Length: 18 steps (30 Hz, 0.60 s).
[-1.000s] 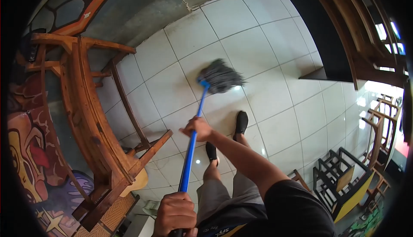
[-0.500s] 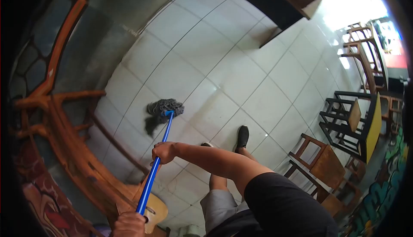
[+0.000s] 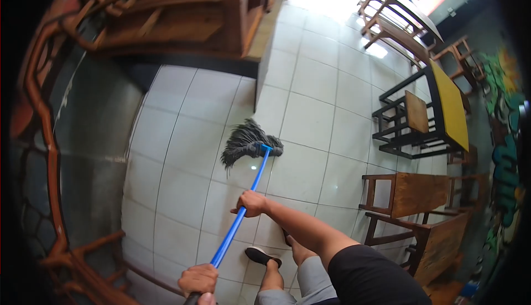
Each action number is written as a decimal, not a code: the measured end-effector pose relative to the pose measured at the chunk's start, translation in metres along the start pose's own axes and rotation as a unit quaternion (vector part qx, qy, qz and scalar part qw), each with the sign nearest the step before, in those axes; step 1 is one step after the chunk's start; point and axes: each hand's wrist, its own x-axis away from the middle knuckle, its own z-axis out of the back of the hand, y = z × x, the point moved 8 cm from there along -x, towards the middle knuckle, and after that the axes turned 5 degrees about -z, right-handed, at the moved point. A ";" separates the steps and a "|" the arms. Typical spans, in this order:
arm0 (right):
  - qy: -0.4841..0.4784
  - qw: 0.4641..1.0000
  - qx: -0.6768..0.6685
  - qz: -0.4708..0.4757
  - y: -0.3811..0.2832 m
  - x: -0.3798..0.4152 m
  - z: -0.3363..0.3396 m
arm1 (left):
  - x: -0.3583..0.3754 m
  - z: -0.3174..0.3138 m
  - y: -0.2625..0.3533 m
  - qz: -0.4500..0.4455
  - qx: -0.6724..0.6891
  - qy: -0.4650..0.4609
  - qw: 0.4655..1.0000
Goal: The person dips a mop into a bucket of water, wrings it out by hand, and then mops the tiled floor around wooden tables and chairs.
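Note:
My right hand (image 3: 252, 203) is closed around the middle of the blue mop handle (image 3: 228, 239). Lower in the view, near the bottom edge, my left hand (image 3: 198, 280) grips the handle's upper end. The handle slants away from me to a blue clamp on the grey mop head (image 3: 246, 143). Its stringy strands lie fanned out to the left on the white tiled floor (image 3: 307, 114), close to the corner of a dark-based wooden counter.
A wooden counter (image 3: 166, 14) stands at the upper left. Wooden stools (image 3: 420, 191) and a yellow-topped table (image 3: 449, 106) line the right side. More benches stand at the upper right. A wooden frame (image 3: 94, 277) is at the lower left. My feet are near the bottom centre.
The view has turned, bringing the counter and right-hand furniture further in. The mop head has shifted to the right in view and its strands have spread. My feet have moved. Both hands keep their hold.

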 end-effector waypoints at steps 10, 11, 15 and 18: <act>0.101 0.974 0.030 -0.200 0.155 0.173 0.096 | -0.012 -0.164 -0.116 0.032 -0.003 -0.254 0.967; 0.099 0.974 0.058 -0.196 0.183 0.193 0.107 | 0.005 -0.183 -0.138 0.021 -0.010 -0.220 0.975; 0.153 0.965 0.139 -0.158 0.282 0.267 0.168 | 0.042 -0.292 -0.219 -0.011 0.026 -0.432 0.901; 0.214 0.927 0.152 -0.269 0.328 0.277 0.216 | -0.001 -0.340 -0.242 0.008 0.065 -0.437 0.897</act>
